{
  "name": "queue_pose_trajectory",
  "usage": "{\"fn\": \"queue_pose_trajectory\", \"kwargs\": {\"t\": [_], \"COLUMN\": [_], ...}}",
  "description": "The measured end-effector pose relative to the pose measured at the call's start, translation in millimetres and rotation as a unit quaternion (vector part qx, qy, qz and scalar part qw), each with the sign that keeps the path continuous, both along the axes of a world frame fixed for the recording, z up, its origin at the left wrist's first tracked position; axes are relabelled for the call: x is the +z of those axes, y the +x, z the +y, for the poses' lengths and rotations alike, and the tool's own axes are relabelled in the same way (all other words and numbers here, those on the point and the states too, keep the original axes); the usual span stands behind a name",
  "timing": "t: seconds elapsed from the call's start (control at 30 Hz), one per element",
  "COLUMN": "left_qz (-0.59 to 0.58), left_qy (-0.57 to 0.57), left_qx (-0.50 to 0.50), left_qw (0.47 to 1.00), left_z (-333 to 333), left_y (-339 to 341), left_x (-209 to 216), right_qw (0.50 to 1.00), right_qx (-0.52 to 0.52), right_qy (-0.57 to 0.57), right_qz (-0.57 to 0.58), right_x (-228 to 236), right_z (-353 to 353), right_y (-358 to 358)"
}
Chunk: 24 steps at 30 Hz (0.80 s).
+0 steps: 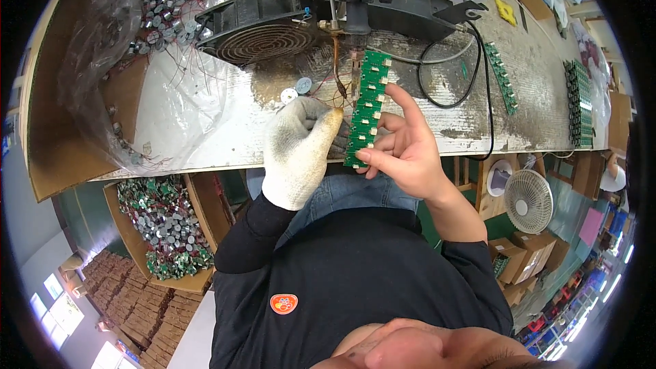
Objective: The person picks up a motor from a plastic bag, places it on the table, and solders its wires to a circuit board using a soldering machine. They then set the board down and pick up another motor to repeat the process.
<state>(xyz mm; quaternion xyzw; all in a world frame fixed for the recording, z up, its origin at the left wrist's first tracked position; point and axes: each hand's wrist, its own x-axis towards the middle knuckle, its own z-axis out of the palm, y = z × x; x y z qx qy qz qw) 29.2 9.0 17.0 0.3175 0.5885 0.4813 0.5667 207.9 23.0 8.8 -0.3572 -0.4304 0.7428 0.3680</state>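
My right hand (410, 147) is bare and grips a long green circuit board strip (367, 111) by its near end and right edge. Small white connectors run along the strip, which is held tilted over the bench edge. On my left hand (298, 150) is a whitish knit glove with a stained thumb tip. Its fingers are curled and pinched beside the strip; what they hold is hidden, though thin reddish wires show nearby. A copper-coloured soldering tip (340, 85) hangs just beyond both hands. Two round parts, one grey (303, 85) and one white (290, 96), lie past the glove.
A black fan (263, 27) lies behind the glove. Several round metal parts with red wires (171, 10) fill a plastic bag at left. A black cable (489, 96) loops down at right, near another green strip (502, 78) and stacked boards (579, 106). A carton (164, 225) of wired parts stands below.
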Motion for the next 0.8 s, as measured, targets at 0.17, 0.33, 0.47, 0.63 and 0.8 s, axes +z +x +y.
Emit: {"fn": "queue_pose_trajectory", "kwargs": {"t": [0.17, 0.33, 0.47, 0.63, 0.8], "left_qz": [-0.014, 0.021, 0.074, 0.099, 0.091], "left_qy": [0.035, 0.044, 0.046, 0.045, 0.081], "left_qx": [-0.004, -0.023, -0.030, -0.080, -0.032], "left_qw": [0.999, 0.999, 0.996, 0.991, 0.992], "left_z": [-1.4, -0.7, 1.2, 1.9, 1.5], "left_y": [-1.2, -4.6, -4.3, -8.6, -3.9], "left_x": [-7.3, -9.5, -4.1, -2.1, -1.3], "right_qw": [1.000, 1.000, 1.000, 1.000, 1.000], "right_qx": [0.007, 0.010, 0.009, 0.007, 0.006], "right_qy": [-0.007, -0.010, -0.002, -0.008, 0.010], "right_qz": [0.003, 0.005, 0.004, 0.006, 0.002], "right_x": [-0.6, 0.2, 0.5, 2.6, 5.3], "right_z": [0.1, -1.2, -1.1, 0.3, -0.8], "right_y": [1.1, 1.2, 0.6, -0.1, -0.1]}}
